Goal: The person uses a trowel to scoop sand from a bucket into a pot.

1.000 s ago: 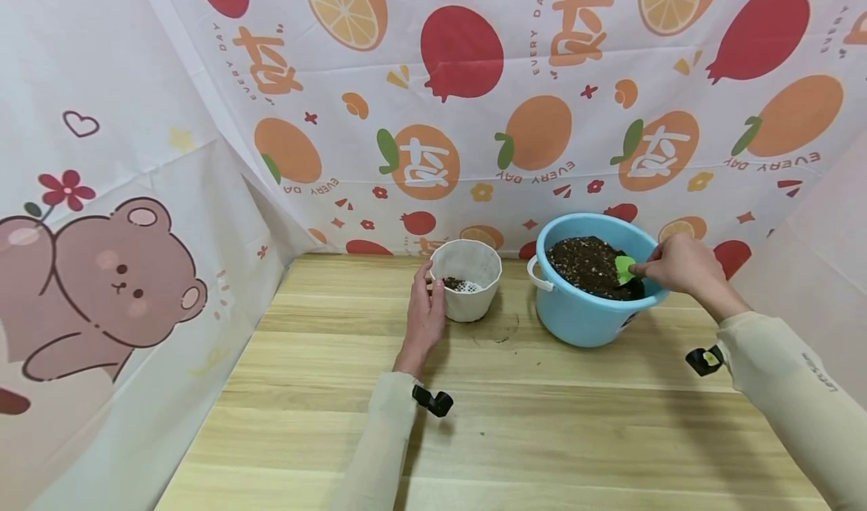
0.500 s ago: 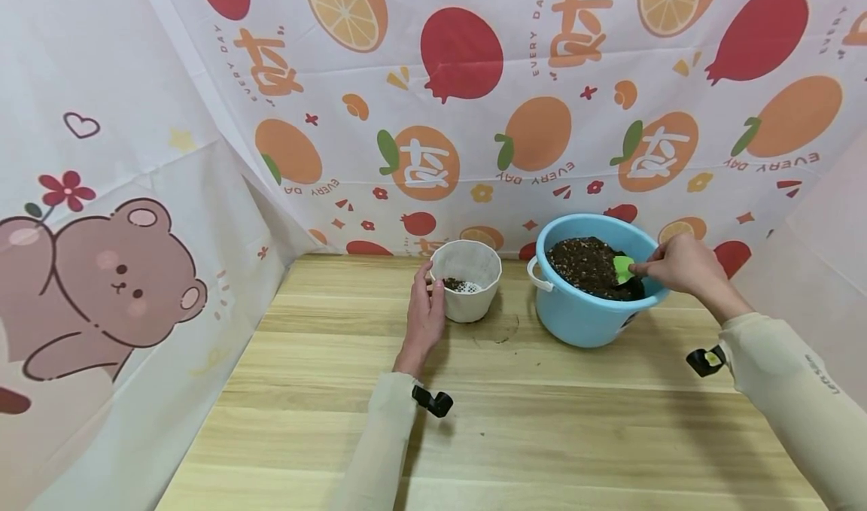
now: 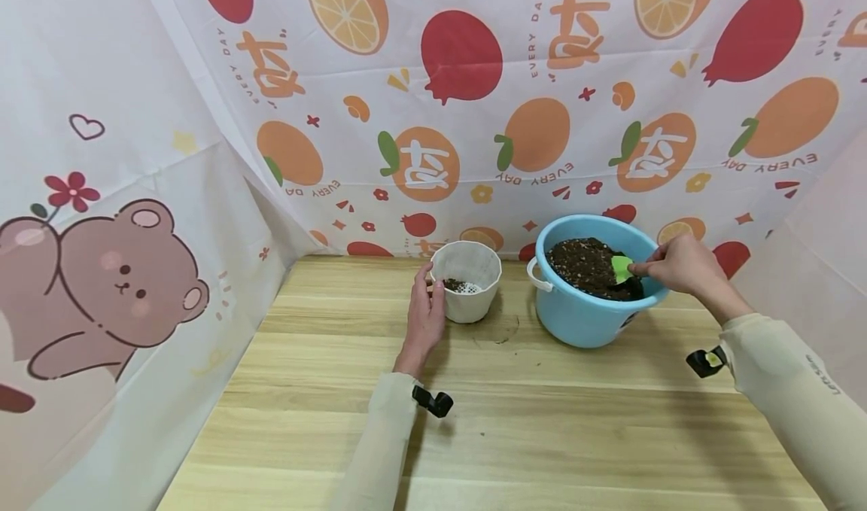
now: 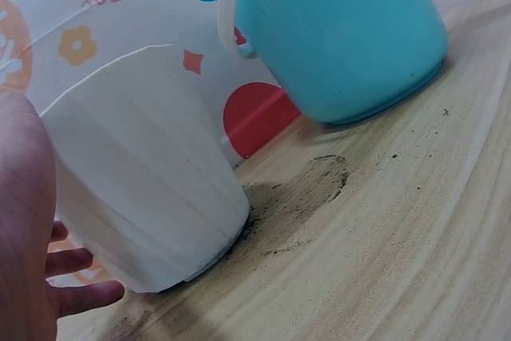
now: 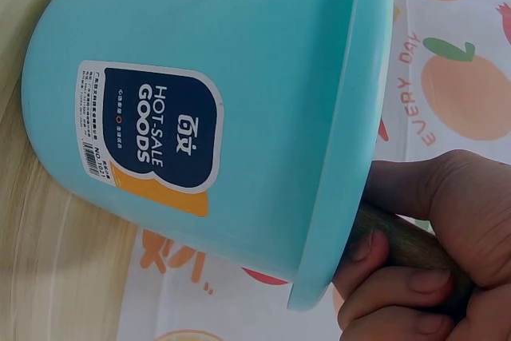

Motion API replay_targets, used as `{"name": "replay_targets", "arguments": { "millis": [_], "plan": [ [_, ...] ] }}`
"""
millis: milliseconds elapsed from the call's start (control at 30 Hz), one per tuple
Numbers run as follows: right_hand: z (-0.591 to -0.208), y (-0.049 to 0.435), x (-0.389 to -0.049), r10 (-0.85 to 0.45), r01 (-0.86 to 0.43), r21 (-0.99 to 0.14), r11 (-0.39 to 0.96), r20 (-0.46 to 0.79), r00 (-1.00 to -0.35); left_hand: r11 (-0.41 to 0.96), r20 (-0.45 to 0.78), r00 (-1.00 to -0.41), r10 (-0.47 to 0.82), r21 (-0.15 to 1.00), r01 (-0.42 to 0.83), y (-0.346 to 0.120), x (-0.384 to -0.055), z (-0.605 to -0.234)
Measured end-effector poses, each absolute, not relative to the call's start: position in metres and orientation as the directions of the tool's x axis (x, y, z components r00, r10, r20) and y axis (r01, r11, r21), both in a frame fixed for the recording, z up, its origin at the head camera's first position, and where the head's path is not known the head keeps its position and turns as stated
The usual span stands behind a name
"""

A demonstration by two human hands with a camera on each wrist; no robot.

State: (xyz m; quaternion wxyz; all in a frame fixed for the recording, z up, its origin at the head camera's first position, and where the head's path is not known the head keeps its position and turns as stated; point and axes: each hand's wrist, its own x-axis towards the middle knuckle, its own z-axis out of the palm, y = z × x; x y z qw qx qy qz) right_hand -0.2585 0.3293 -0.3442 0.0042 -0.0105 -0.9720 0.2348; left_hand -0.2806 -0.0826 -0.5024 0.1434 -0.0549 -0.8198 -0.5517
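We see the person's right hand (image 3: 684, 264) at the far right of the light blue bucket (image 3: 582, 330), its fingers curled round the brownish handle (image 5: 411, 247) of a small tool with a bright green part (image 3: 622, 269). That green part sits in the dark soil (image 3: 579, 263) inside the bucket, near the rim by the hand; how deep the tool goes we cannot tell. To the left, the white pot (image 3: 470, 311) stands upright on the wood-grained table (image 3: 542, 436), near the bucket but apart from it. The left hand (image 3: 426, 317) lies along the pot's left side, its fingers loosely extended and the thumb toward us, resting against the wall rather than closing round it. Inside the pot we make out a little soil (image 3: 451, 282) over a pale, perforated bottom. Dark crumbs (image 4: 331, 181) dot the table between the two vessels. The bucket's white handle (image 3: 539, 276) hangs on the side facing the pot, and its outer wall carries a label (image 5: 160, 137) (we can read "HOT-SALE GOODS" on it, turned sideways). Behind everything hangs a fruit-printed cloth (image 3: 474, 150).
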Motion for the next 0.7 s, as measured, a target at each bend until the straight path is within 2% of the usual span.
{"name": "replay_targets", "arguments": {
  "millis": [700],
  "plan": [
    [-0.3464, 0.3328, -0.2576, 0.034, 0.037, -0.508, 0.861, -0.015, -0.999, 0.383, 0.296, -0.953, -0.063, 0.889, 0.251, -0.0836, -0.2805, -0.5021]
  ]
}}
